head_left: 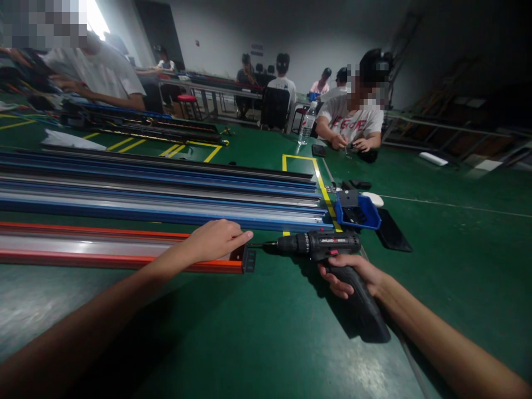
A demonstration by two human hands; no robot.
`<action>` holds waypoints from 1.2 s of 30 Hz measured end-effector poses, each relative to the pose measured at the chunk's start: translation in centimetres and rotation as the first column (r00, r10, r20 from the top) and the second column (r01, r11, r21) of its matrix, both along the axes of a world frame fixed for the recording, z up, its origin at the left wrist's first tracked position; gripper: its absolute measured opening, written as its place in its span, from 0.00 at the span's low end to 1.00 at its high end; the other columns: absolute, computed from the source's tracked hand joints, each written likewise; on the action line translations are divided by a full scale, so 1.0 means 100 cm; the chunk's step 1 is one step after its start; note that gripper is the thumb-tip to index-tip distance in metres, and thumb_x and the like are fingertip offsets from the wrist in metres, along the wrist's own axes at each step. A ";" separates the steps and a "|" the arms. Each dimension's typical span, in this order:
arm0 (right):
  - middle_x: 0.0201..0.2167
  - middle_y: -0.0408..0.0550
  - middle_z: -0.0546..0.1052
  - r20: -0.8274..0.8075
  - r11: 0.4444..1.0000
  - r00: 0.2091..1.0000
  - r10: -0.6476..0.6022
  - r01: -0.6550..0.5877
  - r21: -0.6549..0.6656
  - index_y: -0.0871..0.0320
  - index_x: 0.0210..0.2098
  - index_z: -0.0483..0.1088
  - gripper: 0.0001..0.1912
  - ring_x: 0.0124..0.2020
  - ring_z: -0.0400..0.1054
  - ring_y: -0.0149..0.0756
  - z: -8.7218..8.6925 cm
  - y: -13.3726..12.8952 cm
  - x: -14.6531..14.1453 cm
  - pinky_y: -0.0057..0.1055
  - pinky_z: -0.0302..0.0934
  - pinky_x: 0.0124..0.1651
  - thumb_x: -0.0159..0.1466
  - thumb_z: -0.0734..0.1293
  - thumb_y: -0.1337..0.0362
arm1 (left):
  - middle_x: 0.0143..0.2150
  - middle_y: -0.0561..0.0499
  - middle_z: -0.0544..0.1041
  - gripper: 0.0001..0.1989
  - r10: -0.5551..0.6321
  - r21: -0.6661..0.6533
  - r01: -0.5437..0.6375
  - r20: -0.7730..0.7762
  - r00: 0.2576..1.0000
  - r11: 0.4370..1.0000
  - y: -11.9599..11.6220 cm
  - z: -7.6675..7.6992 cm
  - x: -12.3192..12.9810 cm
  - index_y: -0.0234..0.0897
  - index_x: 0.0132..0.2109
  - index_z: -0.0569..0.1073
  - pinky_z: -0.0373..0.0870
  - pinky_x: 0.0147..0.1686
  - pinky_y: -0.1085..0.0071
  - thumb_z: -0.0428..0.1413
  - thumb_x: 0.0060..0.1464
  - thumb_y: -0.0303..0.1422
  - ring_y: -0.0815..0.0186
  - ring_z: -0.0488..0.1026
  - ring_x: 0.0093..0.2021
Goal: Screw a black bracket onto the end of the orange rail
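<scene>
My right hand (349, 274) is wrapped round the handle of a black cordless drill (332, 244). The drill lies level, its bit pointing left at the black end cap (249, 260) of a long orange metal channel (124, 246). Its tip appears at or very close to the cap; contact is hard to make out. Over the channel's right end lies my left hand (218, 239), gripping it from above, with the thumb stretched towards the cap. The far side of those fingers is hidden. The channel has a pale, shiny inside and runs out of view at the left.
Several blue channels (166, 208) lie parallel just behind. Right of them stand a blue bin (359, 213) with black parts and a flat black phone-like slab (393, 233). Farther back are a water bottle (306, 124) and a co-worker (353, 119) handling a small part.
</scene>
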State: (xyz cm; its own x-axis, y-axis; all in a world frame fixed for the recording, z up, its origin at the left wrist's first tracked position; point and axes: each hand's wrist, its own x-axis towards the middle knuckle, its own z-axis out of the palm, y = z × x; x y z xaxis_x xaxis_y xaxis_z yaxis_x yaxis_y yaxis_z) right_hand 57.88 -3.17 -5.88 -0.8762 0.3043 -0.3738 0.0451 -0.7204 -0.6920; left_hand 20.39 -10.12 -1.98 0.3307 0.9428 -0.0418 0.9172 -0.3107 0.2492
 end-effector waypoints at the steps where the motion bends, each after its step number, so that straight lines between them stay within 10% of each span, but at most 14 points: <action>1: 0.26 0.43 0.74 0.000 1.000 1.000 -0.002 0.002 0.001 0.67 0.39 0.74 0.14 0.15 0.61 0.21 0.000 0.000 0.000 0.24 0.65 0.23 0.66 0.68 0.59 | 0.32 0.47 0.75 0.33 -0.002 0.005 0.002 0.001 1.000 1.000 0.000 0.000 0.000 0.37 0.31 0.75 0.56 0.31 0.68 0.35 0.70 0.51 0.63 0.70 0.32; 25: 0.37 0.60 0.81 0.024 0.997 0.998 -0.051 0.050 0.060 0.71 0.46 0.74 0.21 0.16 0.66 0.25 0.008 -0.009 -0.006 0.25 0.65 0.22 0.63 0.68 0.57 | 0.31 0.47 0.77 0.32 -0.019 0.105 0.010 0.081 0.997 0.994 -0.004 -0.002 -0.004 0.35 0.34 0.76 0.62 0.32 0.70 0.35 0.71 0.48 0.63 0.74 0.32; 33: 0.35 0.53 0.81 0.102 0.942 0.983 -0.153 0.114 0.315 0.68 0.44 0.75 0.18 0.19 0.69 0.28 0.036 -0.032 0.001 0.27 0.64 0.26 0.59 0.71 0.60 | 0.50 0.43 0.80 0.24 -0.019 0.318 -0.023 0.127 0.992 0.948 -0.009 0.004 -0.006 0.36 0.52 0.76 0.70 0.50 0.61 0.38 0.72 0.41 0.60 0.76 0.50; 36: 0.27 0.49 0.78 0.182 0.883 0.965 -0.191 0.088 0.462 0.67 0.43 0.76 0.17 0.20 0.68 0.31 0.054 -0.043 0.014 0.29 0.65 0.29 0.60 0.70 0.60 | 0.46 0.41 0.81 0.20 -0.189 0.514 0.157 0.009 0.982 0.843 -0.022 0.019 0.006 0.32 0.56 0.74 0.72 0.46 0.60 0.42 0.70 0.35 0.59 0.77 0.45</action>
State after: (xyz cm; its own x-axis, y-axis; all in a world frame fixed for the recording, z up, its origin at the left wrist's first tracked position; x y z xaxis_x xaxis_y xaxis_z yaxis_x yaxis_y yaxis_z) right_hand 59.26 -7.47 -0.43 -0.7254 0.5965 -0.3435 0.1527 -0.3471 -0.9253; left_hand 20.99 -12.36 -0.11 0.4776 0.7537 0.4515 0.8259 -0.5604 0.0620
